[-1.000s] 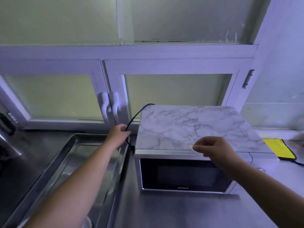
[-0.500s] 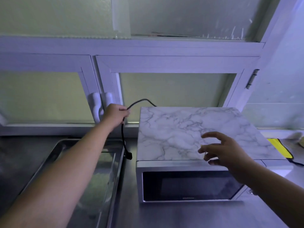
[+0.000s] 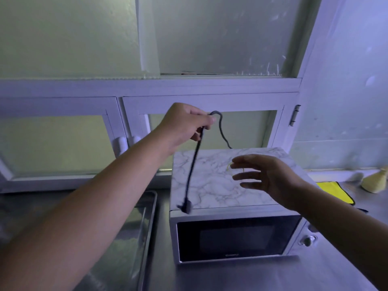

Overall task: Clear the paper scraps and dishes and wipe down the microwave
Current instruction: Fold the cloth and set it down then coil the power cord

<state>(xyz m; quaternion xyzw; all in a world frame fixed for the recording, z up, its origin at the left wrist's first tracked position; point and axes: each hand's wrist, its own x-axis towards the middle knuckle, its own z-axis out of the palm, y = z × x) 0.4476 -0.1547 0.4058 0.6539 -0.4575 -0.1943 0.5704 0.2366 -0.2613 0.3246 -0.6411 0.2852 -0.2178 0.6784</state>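
left hand (image 3: pixel 183 124): pinches black cord (image 3: pixel 193 162), plug dangling | right hand (image 3: pixel 270 177): fingers spread above microwave (image 3: pixel 231 206)

A steel sink (image 3: pixel 155 208) lies below frosted windows (image 3: pixel 58 143).

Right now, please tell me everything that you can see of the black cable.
The black cable is thin and looks rubbery. The left hand pinches it at a high bend, above the microwave. One length hangs free down to a blurred plug in front of the microwave, at its top left corner. The other length curves down behind the marbled top.
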